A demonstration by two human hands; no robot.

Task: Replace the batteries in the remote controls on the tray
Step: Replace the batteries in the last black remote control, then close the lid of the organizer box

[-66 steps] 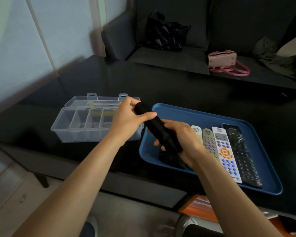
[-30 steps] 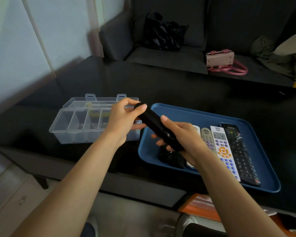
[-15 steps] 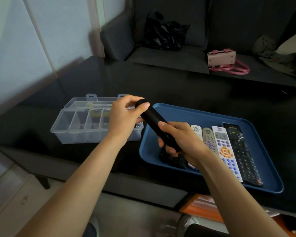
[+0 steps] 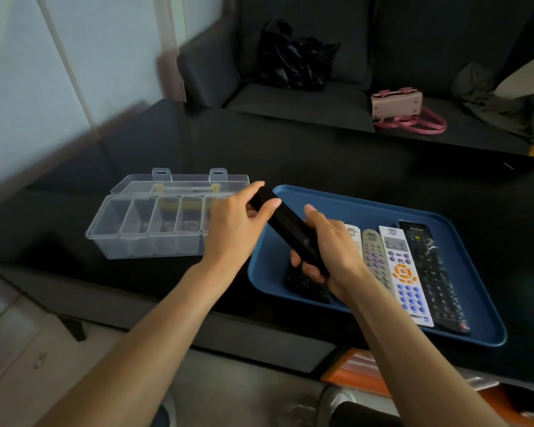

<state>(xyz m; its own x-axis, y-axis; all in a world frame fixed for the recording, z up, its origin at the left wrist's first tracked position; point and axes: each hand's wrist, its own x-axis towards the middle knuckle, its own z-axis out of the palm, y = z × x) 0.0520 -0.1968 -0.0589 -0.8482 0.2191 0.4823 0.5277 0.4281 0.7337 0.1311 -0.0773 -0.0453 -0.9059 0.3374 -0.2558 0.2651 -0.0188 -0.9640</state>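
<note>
I have my right hand (image 4: 330, 254) wrapped round the lower end of the black remote (image 4: 287, 229), held tilted above the blue tray's (image 4: 367, 208) near-left corner. My left hand (image 4: 235, 223) pinches its upper end, thumb on top. The back cover is not discernible. I judge the sound method is a firm lower grip and a thumb push along the body, not a pry. Beyond, the open clear organiser box (image 4: 154, 226) stands just left of the tray.

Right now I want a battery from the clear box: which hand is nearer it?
Left. The left hand is at the clear box's right end; the right hand is over the tray.
</note>
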